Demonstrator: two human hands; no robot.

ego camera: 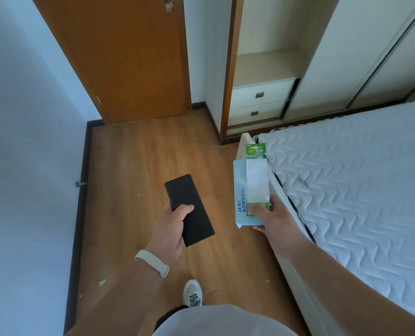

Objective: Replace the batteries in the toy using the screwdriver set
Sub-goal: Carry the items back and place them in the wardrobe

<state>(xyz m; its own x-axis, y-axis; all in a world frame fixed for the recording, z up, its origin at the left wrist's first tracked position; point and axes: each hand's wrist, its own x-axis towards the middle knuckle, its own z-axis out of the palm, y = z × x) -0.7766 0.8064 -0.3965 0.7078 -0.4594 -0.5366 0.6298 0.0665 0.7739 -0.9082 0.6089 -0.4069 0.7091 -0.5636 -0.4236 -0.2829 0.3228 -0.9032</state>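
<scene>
My left hand [171, 232] grips a flat black rectangular case [189, 209], thumb laid across its top face, held over the wooden floor. My right hand [268, 218] holds two things stacked together: a light-blue box [240, 190] with printed text, and on top of it a green-and-clear battery blister pack [256, 170], pinned under my thumb. Both hands are at about waist height beside the bed corner. No toy shows in the view.
A bed with a white quilted mattress [347, 190] fills the right side, its pale frame edge [286, 238] close to my right arm. Ahead stand a brown door [129, 57] and a wardrobe with two drawers [260, 103]. My shoe [192, 293] is on the wooden floor [129, 154].
</scene>
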